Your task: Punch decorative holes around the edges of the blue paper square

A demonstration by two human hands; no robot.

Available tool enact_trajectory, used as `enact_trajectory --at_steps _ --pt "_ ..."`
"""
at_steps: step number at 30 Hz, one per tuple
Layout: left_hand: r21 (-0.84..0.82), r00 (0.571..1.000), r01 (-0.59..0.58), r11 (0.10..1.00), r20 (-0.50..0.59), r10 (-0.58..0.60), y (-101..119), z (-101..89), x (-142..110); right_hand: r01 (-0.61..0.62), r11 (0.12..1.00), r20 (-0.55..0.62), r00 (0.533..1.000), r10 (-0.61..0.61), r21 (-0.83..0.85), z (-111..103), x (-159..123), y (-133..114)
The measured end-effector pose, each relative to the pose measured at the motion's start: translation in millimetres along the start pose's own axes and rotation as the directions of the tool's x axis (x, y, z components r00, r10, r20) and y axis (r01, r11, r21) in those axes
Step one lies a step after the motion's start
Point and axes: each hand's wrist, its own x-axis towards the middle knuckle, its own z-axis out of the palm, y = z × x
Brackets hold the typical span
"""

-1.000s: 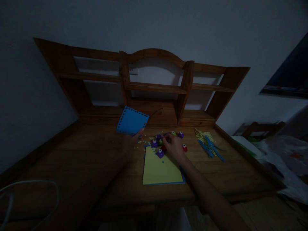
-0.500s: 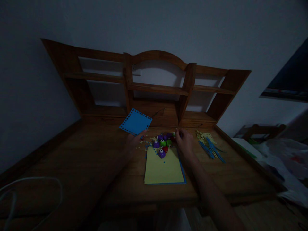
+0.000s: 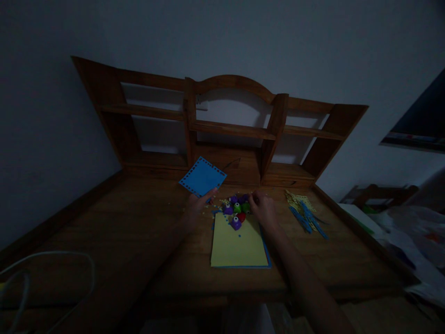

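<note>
My left hand [image 3: 199, 206] is closed on the lower corner of a blue paper sheet [image 3: 203, 176], tilted up, with punched holes along its edges. Closed fingers of my right hand [image 3: 261, 206] are at the right end of a cluster of small craft punches; whatever they grip is hidden. Among these punches are a purple one [image 3: 236, 224] with a white round button, a red one [image 3: 241, 217] and a green one [image 3: 237, 208]. Some lie on the upper part of a yellow paper sheet [image 3: 238, 250], which rests over blue paper. Tiny paper bits [image 3: 219, 203] lie scattered between my hands.
Yellow and blue paper strips [image 3: 306, 215] are heaped on the desk to the right. A wooden shelf unit [image 3: 231, 129] stands along the desk's back. A white cable [image 3: 92, 269] loops at the lower left. Beyond the right edge are a chair [image 3: 389, 195] and plastic bags [image 3: 413, 227].
My right hand has moved slightly left and down over the punches, and a white-buttoned punch by its fingertips is now hidden. My left hand still holds the blue sheet. The view shifts slightly.
</note>
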Motion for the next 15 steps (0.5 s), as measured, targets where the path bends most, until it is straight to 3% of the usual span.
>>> enact_trajectory --at_steps 7,15 --pt "-0.023 0.999 0.036 0.999 0.035 -0.035 -0.1 -1.0 0.4 0.062 0.998 0.139 0.988 -0.062 0.003 3.3 -2.3 -1.5" --pt "-0.038 0.99 0.083 0.996 0.121 -0.078 -4.7 -2.6 0.7 0.068 0.998 0.19 0.979 -0.068 0.006 5.6 -3.6 -0.3"
